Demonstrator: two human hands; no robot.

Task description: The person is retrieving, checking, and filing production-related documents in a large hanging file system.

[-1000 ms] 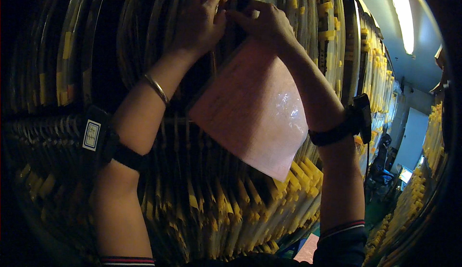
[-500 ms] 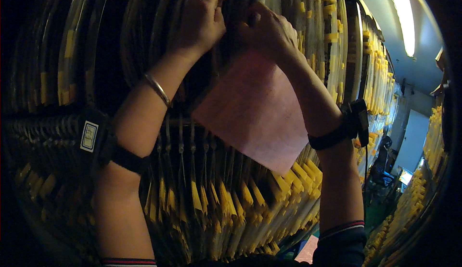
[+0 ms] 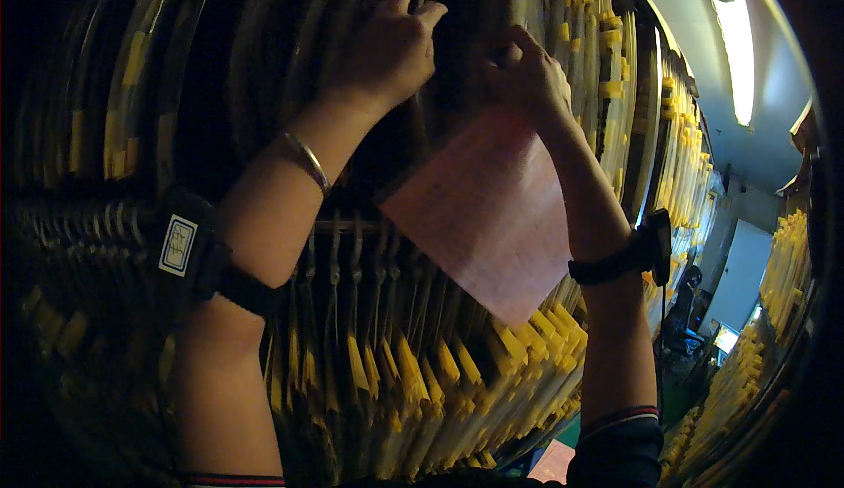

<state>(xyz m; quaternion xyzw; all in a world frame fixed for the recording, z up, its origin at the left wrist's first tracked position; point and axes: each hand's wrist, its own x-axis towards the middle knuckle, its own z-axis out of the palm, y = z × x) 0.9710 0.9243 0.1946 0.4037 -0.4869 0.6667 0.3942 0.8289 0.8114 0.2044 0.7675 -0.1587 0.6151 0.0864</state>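
Dim storage aisle, both hands up among hanging sleeves

Shows racks left and right, packed with translucent sleeves point(image 3: 613, 92) and yellow tabs point(image 3: 526, 340). Has left hand point(image 3: 397, 53) raised far in the scene, left of centre, at dark upper row; bends fingers, thumb and forefinger close together near a sleeve edge. Cannot tell if pinching it. Has right hand point(image 3: 532, 82) to its right, apart, slightly nearer; curls fingers inward, in deep shadow. Shows pink sheet point(image 3: 492, 215) directly below right hand: tilted, one corner pointing down, upper edge lost in the dark by the hand. Cannot tell whether right fingers grasp it. Covers part of lower row of metal hooks point(image 3: 356, 251) with that sheet.

Wears metal bracelet point(image 3: 308, 163) at left wrist, black straps point(image 3: 251, 290) on both forearms, white label point(image 3: 178, 244) on left device. Far right: lit ceiling light point(image 3: 737, 53), pale panel point(image 3: 740, 268), glowing screen point(image 3: 726, 338). Near right, low: another pink item point(image 3: 554, 463), partly hidden by dark sleeve point(image 3: 615, 453).
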